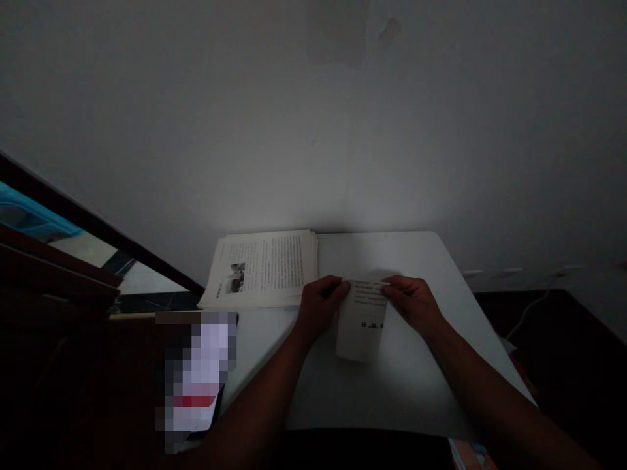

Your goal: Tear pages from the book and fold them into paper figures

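The left hand [321, 301] pinches the printed paper [358, 343] at its 11 o'clock corner; the right hand [415, 303] grips its 1 o'clock corner; both are over the worktop [396, 251]; a sheet stack [267, 269] lies at 10 o'clock.

Dim light across a scuffed grey wall [274, 137] behind a white table [409, 369], dark slanting bar [98, 226] at left.

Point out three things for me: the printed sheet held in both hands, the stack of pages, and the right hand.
Printed sheet [359, 320]: head view, middle of its face.
Stack of pages [262, 269]: head view, middle of the top page.
Right hand [412, 300]: head view, back of the hand.
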The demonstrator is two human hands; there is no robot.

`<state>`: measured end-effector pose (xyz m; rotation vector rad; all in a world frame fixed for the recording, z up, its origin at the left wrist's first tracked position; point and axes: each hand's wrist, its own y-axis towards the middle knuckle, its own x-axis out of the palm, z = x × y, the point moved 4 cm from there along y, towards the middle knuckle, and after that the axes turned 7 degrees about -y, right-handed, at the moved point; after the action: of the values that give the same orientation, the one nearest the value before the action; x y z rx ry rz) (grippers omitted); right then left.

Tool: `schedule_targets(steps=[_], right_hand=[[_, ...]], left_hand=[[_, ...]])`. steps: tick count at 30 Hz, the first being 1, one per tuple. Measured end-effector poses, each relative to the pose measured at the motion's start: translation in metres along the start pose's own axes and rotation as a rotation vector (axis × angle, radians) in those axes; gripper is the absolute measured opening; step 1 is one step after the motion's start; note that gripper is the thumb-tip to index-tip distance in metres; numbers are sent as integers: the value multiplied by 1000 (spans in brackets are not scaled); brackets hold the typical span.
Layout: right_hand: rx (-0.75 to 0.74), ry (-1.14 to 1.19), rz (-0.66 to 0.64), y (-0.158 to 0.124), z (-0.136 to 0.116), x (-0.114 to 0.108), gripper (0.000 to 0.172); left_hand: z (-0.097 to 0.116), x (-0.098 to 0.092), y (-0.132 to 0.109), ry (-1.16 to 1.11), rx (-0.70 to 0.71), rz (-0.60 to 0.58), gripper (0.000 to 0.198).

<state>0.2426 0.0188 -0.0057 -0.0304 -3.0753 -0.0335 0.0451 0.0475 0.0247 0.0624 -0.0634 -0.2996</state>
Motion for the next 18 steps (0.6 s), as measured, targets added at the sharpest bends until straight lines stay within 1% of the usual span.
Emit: schedule_targets(steps=[4,7,11,18], right_hand=[[-10,-19,-8,-1,0,0,18],[-19,-49,-1,-1,-3,1,19],[-32,-86,-39,-2,-8,2,16],[-43,-101,-47,-3,-13,3,14]], left_hand=[[0,-1,0,26,14,27,27],[2,-1,0,29,18,36,25],[4,-2,-1,14,9,45,24],[3,-2,-2,25,3,69,24]])
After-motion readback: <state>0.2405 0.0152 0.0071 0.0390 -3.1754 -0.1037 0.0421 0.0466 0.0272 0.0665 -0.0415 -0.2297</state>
